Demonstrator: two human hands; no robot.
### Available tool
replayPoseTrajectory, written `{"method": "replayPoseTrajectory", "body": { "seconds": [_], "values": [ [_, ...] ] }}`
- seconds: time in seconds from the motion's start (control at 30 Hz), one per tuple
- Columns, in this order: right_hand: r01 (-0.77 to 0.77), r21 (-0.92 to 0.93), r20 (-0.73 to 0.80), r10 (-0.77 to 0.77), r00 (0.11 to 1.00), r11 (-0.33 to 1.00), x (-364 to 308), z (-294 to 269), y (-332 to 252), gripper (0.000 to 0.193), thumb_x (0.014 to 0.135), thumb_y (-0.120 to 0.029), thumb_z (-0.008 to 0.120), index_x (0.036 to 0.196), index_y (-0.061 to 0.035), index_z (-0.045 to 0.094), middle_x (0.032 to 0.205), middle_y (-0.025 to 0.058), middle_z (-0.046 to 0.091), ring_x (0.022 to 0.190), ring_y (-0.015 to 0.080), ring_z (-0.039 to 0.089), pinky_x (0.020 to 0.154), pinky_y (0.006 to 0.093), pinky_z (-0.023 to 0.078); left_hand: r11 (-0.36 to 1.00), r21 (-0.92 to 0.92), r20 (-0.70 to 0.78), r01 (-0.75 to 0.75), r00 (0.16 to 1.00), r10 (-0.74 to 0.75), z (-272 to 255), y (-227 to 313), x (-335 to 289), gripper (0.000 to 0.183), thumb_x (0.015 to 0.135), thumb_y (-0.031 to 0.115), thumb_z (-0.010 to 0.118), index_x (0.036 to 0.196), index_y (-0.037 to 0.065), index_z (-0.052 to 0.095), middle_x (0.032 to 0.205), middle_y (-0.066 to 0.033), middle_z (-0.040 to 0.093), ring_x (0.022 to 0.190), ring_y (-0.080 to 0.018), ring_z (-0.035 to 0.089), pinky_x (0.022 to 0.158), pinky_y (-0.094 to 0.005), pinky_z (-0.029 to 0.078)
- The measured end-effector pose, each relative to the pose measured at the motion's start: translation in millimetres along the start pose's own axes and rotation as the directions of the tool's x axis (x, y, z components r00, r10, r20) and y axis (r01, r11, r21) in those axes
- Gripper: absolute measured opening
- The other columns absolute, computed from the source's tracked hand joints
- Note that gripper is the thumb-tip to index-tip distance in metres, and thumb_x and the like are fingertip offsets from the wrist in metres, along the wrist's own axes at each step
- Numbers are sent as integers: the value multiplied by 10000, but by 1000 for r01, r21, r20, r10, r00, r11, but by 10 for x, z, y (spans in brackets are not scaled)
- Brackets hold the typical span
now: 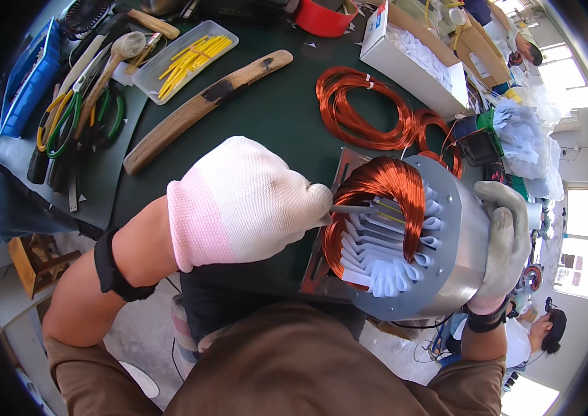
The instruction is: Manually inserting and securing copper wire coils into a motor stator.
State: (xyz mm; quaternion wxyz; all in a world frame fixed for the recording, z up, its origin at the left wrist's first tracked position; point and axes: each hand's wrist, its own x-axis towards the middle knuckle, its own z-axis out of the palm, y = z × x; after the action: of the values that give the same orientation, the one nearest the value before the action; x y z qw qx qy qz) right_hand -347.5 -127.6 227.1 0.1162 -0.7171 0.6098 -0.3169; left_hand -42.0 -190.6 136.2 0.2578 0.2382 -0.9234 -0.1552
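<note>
As the stator (457, 243) lies on its side, its open end faces left

Where the worktop (287, 125) meets its near edge, right of centre, the stator sits beside a rust-brown plate (318, 267). Its long axis runs roughly left to right across the person's front; the flanged end points left and partly upward, the grey metal shell extends right. Copper windings (377, 177) arch over the bore, and white slot liners (387, 274) project from the end face.

The worktop is dark green. A worn wooden bar (197, 114) lies diagonally beyond the left hand (259, 201); past it, a clear tray (150, 75) contains yellow sticks (197, 59). Green-handled shears (65, 132) and a blue bin (46, 76) are at far left. Loose copper coils (330, 114) lie behind the stator, near a white carton (411, 80). Bright windows (571, 87) line the right wall; another person (519, 340) is at lower right.

The left hand, gloved, is closed in a fist around a thin grey rod (349, 209) that extends into the bore; its forearm enters from lower left, elbow outward. The right hand (505, 239), also gloved, is half-curled against the shell's right end; whether it grips cannot be told.
</note>
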Motion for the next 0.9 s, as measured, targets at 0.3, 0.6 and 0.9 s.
{"method": "replayPoseTrajectory", "body": {
  "seconds": [0.3, 0.6, 0.9],
  "values": [
    [-32, 339, -336, 153, 929, 940, -560, -139, 527, 392, 1094, -258, 460, 1299, 40, 611, 917, 40, 568, 702, 80, 501, 637, 232, 408, 951, -160, -87, 266, 956, -282, -234, 31, -316, 131, 869, 146, 776, 855, 33, 711, 655, -105, 629, 582, -292, 638, 575, -361, 504],
    [-216, 179, -212, 253, 944, 960, -1243, 20, 1161, 280, 900, 64, 568, 1162, 38, 663, 872, 92, 584, 700, 155, 561, 666, 283, 475, 807, 106, -171, 581, 810, -561, 140, -25, -340, 56, 920, 68, 693, 937, 14, 699, 744, -164, 631, 677, -340, 637, 664, -389, 519],
    [-92, 51, -304, 103, 947, 994, -1595, 164, 1630, 267, 769, -43, 786, 1017, -26, 688, 749, 117, 591, 622, 323, 603, 564, 400, 477, 813, 240, -60, 530, 844, -533, 269, 137, -394, 430, 989, 97, 622, 1405, -1, 576, 1325, -141, 625, 1230, -281, 610, 1080, -381, 463]
  ]
}}
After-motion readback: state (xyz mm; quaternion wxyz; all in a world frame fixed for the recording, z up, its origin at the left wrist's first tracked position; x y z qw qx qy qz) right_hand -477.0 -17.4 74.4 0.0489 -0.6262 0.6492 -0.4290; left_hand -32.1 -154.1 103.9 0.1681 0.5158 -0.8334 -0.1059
